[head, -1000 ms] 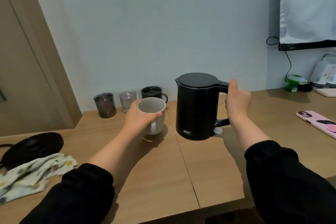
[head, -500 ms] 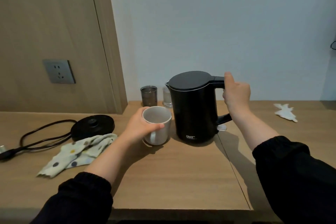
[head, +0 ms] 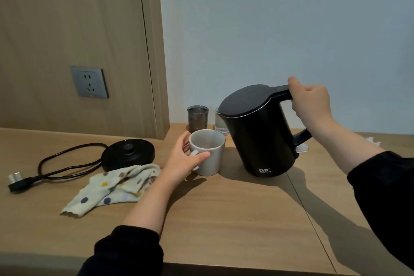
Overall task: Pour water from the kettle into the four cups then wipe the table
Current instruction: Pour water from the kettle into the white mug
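Open desk (head: pixel 224 219) runs from the black kettle (head: pixel 257 134) to the near edge, the kettle tipping left with the right hand (head: pixel 311 103) gripping its handle, and just left of it the left hand (head: pixel 181 161) curls round a white mug (head: pixel 208 152).

Wooden table (head: pixel 224 219) bears kettle base (head: pixel 128 152), spotted cloth (head: pixel 114 188), dark glass (head: pixel 197 117)

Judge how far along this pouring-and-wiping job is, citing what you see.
Done: nothing sure; whether the dark glass and clear glass hold water is unclear. In hand: right hand grips the tilted kettle, left hand holds the mug, no stream visible. Left: pouring, then wiping; the cloth lies untouched.
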The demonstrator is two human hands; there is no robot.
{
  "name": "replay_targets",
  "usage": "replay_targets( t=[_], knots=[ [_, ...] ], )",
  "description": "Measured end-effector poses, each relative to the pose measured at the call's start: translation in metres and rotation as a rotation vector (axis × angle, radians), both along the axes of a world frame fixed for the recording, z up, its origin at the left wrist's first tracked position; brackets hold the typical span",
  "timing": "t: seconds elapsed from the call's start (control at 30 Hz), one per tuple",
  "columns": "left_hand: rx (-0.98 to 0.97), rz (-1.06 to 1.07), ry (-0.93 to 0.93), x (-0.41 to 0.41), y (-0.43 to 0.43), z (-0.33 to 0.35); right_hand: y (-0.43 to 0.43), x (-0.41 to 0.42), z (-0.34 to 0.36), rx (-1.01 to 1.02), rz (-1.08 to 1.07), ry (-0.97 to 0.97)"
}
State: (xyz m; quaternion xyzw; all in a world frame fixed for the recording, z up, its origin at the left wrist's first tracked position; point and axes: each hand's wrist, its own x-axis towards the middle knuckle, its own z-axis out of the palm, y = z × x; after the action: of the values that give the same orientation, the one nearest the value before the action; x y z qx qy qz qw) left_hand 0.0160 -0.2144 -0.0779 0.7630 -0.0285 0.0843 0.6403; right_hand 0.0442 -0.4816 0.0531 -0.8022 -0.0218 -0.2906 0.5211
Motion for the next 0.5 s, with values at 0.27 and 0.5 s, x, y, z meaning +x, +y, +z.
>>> replay_targets(
  t=[0.27,0.5],
  knots=[
    [0.117,0.068,-0.095,0.003,-0.009,-0.005,0.009,0.007,0.015,-0.121,0.036,0.075],
    [0.155,-0.064,-0.085,0.008,0.007,-0.007,0.011,0.01,0.027,-0.203,0.066,0.111]
  ],
)
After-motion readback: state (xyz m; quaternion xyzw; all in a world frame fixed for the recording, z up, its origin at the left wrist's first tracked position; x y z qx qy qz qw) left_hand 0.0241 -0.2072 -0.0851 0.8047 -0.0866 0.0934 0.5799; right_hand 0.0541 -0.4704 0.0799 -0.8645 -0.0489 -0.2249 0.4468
